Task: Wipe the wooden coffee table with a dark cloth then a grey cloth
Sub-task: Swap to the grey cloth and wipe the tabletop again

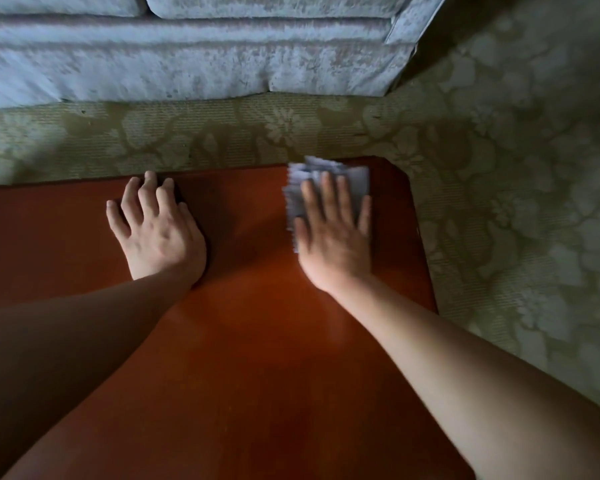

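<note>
The reddish-brown wooden coffee table (243, 341) fills the lower middle of the view. A folded grey cloth (357, 180) lies near its far right corner, and my right hand (333, 233) presses flat on it with straight fingers. The cloth sticks out past my fingertips and to the left of my hand. My left hand (156, 226) rests flat on the bare table top near the far edge, fingers spread, holding nothing. No dark cloth is in view.
A pale grey velvet sofa (187, 53) runs along the top, just beyond the table. A green floral-patterned carpet (516, 202) covers the floor behind and to the right of the table.
</note>
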A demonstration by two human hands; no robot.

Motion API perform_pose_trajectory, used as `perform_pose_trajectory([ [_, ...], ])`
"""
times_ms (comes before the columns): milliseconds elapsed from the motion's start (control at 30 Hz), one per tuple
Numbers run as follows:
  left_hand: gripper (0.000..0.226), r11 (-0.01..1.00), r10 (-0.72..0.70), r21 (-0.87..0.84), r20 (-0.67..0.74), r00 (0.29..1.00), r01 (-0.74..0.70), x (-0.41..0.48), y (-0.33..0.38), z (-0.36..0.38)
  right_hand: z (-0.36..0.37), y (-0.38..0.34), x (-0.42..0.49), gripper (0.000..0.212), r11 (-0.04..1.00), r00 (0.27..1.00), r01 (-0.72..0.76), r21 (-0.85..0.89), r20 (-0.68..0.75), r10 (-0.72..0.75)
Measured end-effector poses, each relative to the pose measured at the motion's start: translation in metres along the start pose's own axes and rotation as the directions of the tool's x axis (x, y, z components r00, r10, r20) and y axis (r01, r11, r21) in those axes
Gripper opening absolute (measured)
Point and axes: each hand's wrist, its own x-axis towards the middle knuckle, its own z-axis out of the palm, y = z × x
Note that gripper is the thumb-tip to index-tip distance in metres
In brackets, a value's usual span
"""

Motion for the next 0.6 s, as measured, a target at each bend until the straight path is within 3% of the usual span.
perform_pose_trajectory([
  [133, 0.042, 1.0, 0.011, -0.025, -0.004, 1.0, -0.011, 0.003, -0.004, 0.001, 0.007, -0.051, -0.018, 0.064, 0.991, 0.991, 0.13, -0.013, 0.023, -0.13],
  [267, 0.046, 0.998, 0.004, -0.055, -0.009, 1.0, -0.004, 0.004, -0.01, 0.002, 0.01, -0.022, -0.039, 0.063, 0.978, 0.978, 0.208, -0.021, 0.026, -0.208],
  [367, 0.05, 0.988, 0.029, -0.149, -0.001, 1.0, -0.029, 0.001, -0.012, -0.002, 0.008, 0.024, -0.056, 0.066, 0.997, 0.997, 0.075, -0.004, 0.032, -0.075],
  [467, 0.054, 0.947, 0.221, -0.242, 0.021, 0.975, -0.21, -0.022, -0.02, -0.014, 0.007, 0.079, -0.079, 0.068, 0.997, 0.996, -0.078, -0.007, 0.042, 0.078],
  [533, 0.054, 0.93, 0.321, -0.214, 0.081, 0.943, -0.298, -0.047, -0.03, -0.022, 0.005, 0.093, -0.096, 0.069, 0.99, 0.988, -0.142, -0.016, 0.053, 0.143],
  [600, 0.049, 0.96, 0.271, -0.099, 0.106, 0.957, -0.261, -0.083, -0.039, -0.027, 0.006, 0.08, -0.109, 0.07, 0.977, 0.974, -0.213, -0.02, 0.078, 0.213],
])
